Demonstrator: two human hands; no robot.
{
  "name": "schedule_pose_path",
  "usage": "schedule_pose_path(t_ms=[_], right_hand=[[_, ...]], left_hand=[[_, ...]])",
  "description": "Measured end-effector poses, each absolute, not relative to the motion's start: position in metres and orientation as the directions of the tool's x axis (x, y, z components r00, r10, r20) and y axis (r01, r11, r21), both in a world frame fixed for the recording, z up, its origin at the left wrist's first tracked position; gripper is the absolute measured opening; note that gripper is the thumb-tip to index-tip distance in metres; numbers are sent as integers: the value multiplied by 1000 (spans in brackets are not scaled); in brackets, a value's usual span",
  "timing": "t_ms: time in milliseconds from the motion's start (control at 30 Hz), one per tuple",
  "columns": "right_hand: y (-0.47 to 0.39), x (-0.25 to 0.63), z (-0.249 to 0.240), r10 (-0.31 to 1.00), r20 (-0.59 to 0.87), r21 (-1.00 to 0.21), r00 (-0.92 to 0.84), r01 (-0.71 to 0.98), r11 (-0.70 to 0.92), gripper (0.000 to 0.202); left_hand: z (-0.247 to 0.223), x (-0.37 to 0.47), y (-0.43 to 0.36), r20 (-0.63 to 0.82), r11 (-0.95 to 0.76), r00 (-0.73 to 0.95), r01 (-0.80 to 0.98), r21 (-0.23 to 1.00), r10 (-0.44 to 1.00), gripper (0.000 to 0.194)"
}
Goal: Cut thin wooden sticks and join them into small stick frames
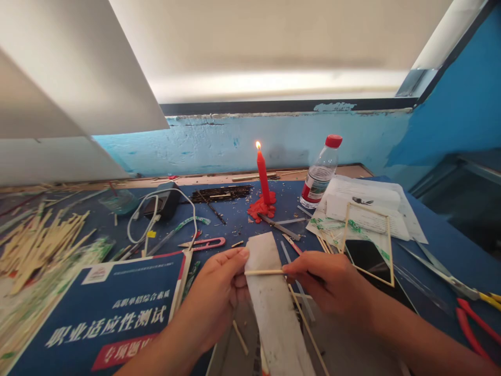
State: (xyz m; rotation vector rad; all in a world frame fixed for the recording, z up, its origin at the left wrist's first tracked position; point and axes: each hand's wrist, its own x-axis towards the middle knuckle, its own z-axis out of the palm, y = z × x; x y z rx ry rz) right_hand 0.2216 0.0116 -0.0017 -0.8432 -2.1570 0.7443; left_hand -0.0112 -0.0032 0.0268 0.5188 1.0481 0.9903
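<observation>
Thin wooden stick (265, 272) lies across a flat whitish strip (270, 308) over the blue desk (440, 235); the right hand (331, 279) has fingers pinching the stick's end, the left hand's (217, 292) fingers clamp the strip's edge

Left hand (219, 287), right hand (326, 279) and both forearms (407, 319) appear bare.

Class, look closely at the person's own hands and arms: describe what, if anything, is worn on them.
Both the left hand and the right hand are bare, with no gloves. No watch, bracelet or ring shows, though some fingers are partly hidden. The left forearm and right forearm are uncovered as far as the picture shows; no sleeve is in view.
</observation>
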Motion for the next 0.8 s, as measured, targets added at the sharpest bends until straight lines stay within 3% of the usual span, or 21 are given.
schedule_pose_path(t_ms=[200, 367, 567, 800], right_hand=[[17, 233, -2, 699, 491, -592, -520, 389, 706, 22], [18, 225, -2, 514, 602, -483, -611, 234, 844, 28], [22, 237, 1, 521, 604, -415, -603, 320, 852, 29], [18, 230, 3, 472, 590, -418, -655, 253, 872, 33]], left_hand=[[30, -14, -1, -489, 485, 120, -461, 743, 864, 17], [31, -8, -4, -517, 539, 177, -425, 727, 837, 17], [29, -15, -1, -495, 493, 125, -452, 743, 860, 27], [32, -12, -4, -496, 519, 171, -417, 746, 851, 21]])
